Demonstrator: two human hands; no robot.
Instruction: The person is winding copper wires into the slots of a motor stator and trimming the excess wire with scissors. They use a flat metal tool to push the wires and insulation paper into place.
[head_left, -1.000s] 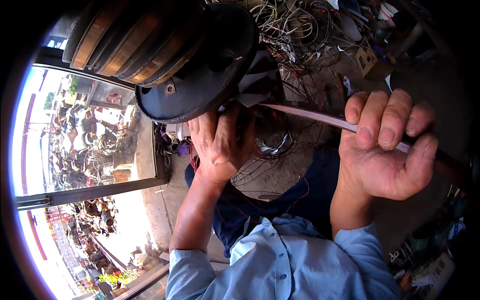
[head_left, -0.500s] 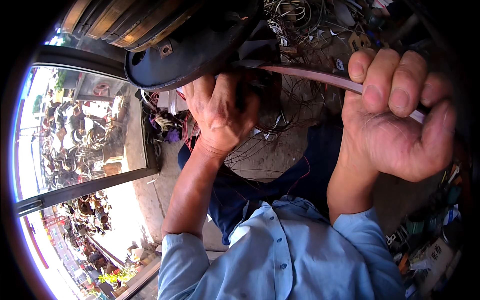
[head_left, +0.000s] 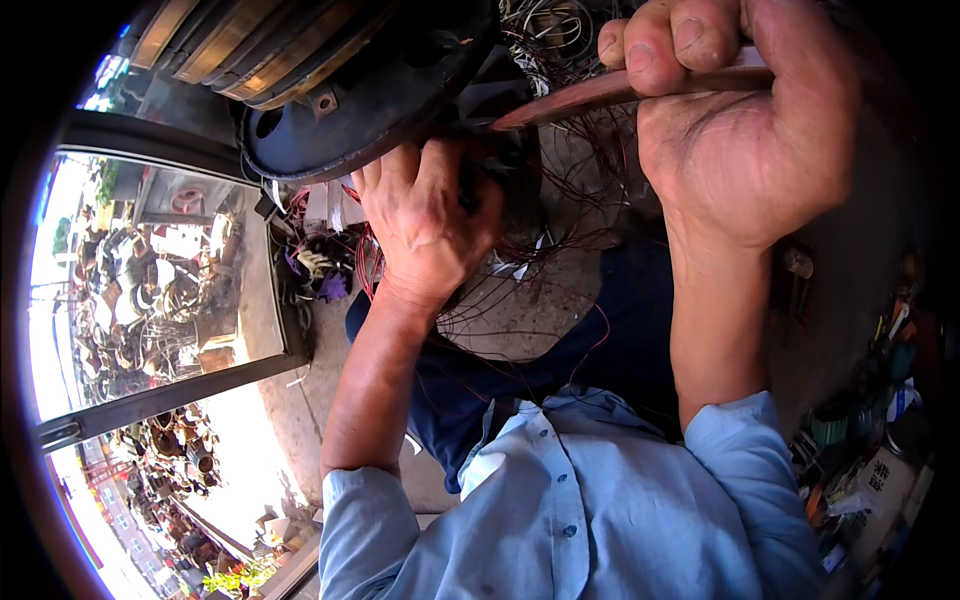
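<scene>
My right hand [head_left: 745, 150] is closed round a flat, tapered reddish-brown strip [head_left: 600, 98], raised at the upper right. The strip slopes down leftward, its thin end near the dark opening beside my left hand. My left hand [head_left: 425, 220] presses in at the lower rim of a dark metal end plate [head_left: 345, 135]. Its fingers are bent and their tips are lost in shadow, so what they hold is hidden. Behind the plate are wide brass-coloured bands [head_left: 225, 50] with dark gaps. Thin dark red wires [head_left: 590, 150] spread in loose tangles around the opening.
A metal-framed glass panel [head_left: 180, 395] stands at the left, with heaped scrap [head_left: 165, 280] beyond it. A purple item [head_left: 333, 287] lies among clutter by the frame. Tools and boxes [head_left: 885, 470] crowd the right edge. Loose wires trail across my dark trousers [head_left: 560, 345].
My right hand has risen and moved slightly left, so the strip now tilts up more steeply at its held end. My left hand stays at the plate's rim. The whole view has shifted a little.
</scene>
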